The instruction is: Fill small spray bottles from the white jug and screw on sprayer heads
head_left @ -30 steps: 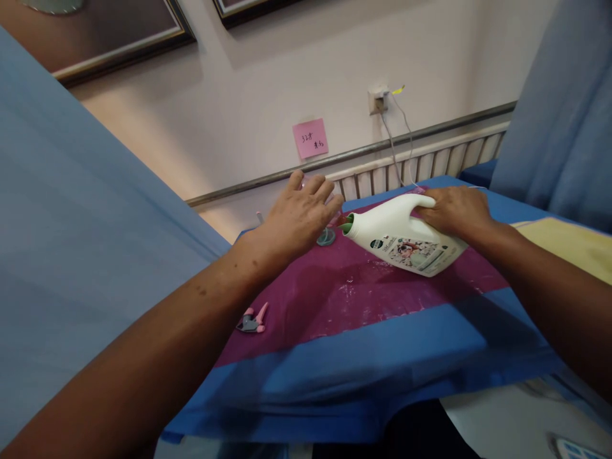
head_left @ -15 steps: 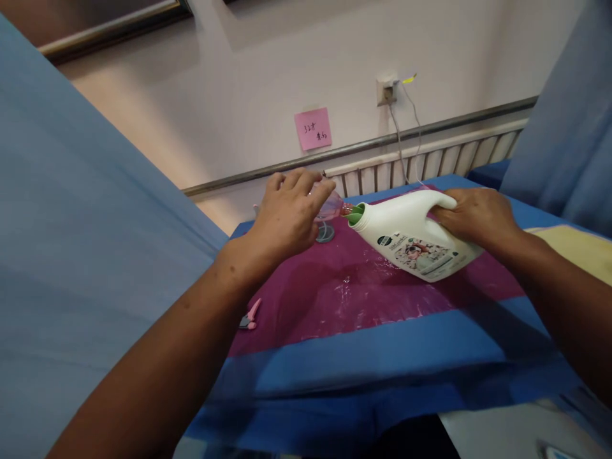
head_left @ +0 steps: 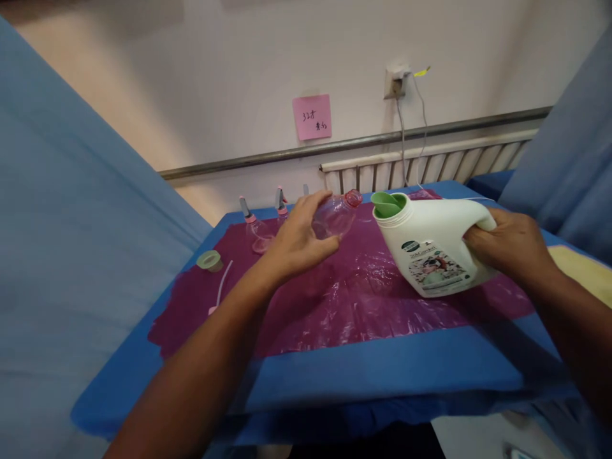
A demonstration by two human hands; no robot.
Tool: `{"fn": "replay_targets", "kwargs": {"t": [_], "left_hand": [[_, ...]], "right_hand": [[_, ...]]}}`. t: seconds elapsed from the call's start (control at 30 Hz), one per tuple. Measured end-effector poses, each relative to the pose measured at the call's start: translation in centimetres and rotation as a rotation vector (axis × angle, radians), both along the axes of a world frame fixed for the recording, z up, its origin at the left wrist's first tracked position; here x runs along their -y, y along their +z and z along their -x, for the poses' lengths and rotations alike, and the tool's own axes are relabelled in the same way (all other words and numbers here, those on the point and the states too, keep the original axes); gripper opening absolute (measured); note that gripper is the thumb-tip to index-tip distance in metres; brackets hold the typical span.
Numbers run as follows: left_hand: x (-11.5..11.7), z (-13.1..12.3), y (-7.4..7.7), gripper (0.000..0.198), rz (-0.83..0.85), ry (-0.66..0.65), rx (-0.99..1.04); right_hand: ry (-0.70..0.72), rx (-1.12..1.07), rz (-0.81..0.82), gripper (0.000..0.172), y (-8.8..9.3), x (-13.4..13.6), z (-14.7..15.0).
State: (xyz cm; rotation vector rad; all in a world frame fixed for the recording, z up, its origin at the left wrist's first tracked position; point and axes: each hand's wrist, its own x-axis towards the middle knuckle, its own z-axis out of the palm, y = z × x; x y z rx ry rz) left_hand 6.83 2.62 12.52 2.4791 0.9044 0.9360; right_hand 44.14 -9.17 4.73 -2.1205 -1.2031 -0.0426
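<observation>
My left hand (head_left: 299,236) is closed around a clear, pinkish bottle (head_left: 335,215), tilted with its open neck toward the upper right. By its handle, my right hand (head_left: 509,242) grips a white detergent jug (head_left: 425,229). The jug leans left, and its uncapped mouth with a green pouring spout (head_left: 386,204) is a short gap from the bottle's neck. No liquid stream is visible between them. Left of my left hand stand a clear spray bottle (head_left: 258,231) and, partly hidden, another spray bottle (head_left: 281,207). A pale green cap (head_left: 209,259) lies near a white dip tube (head_left: 224,282).
A shiny magenta plastic sheet (head_left: 363,312) covers much of the blue-draped table (head_left: 382,360). Yellow cloth (head_left: 586,271) lies at the right. Behind are a radiator (head_left: 349,182), a rail and an outlet (head_left: 396,84) with cords. Blue curtains (head_left: 71,255) hang on both sides.
The bottle neck and the jug's spout, together before, are now apart. The jug is more upright and further right. The view has shifted, bringing the spray bottles and green cap into sight.
</observation>
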Motion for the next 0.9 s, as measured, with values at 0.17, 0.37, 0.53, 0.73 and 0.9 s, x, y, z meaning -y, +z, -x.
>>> {"fn": "replay_targets", "kwargs": {"t": [0.17,0.37,0.53,0.73,0.9], "left_hand": [[-0.1,0.0,-2.7,0.079,0.261,0.055,0.128],[0.1,1.3,-6.5,0.086,0.406,0.138,0.199],[1.2,3.2,-7.9,0.084,0.478,0.164,0.245],[1.5,5.4,-8.8,0.080,0.472,0.184,0.264],[1.5,5.5,-10.9,0.079,0.494,0.200,0.363]], "right_hand": [[-0.120,-0.227,-0.087,0.035,-1.7,1.4,-0.9],[-0.253,-0.407,-0.109,0.029,-4.1,3.1,-2.0],[-0.397,-0.473,-0.169,0.033,-4.5,3.9,-0.5],[-0.316,-0.444,-0.287,0.039,-3.8,2.9,1.5],[-0.267,-0.227,-0.333,0.042,-3.7,1.8,2.4]]}}
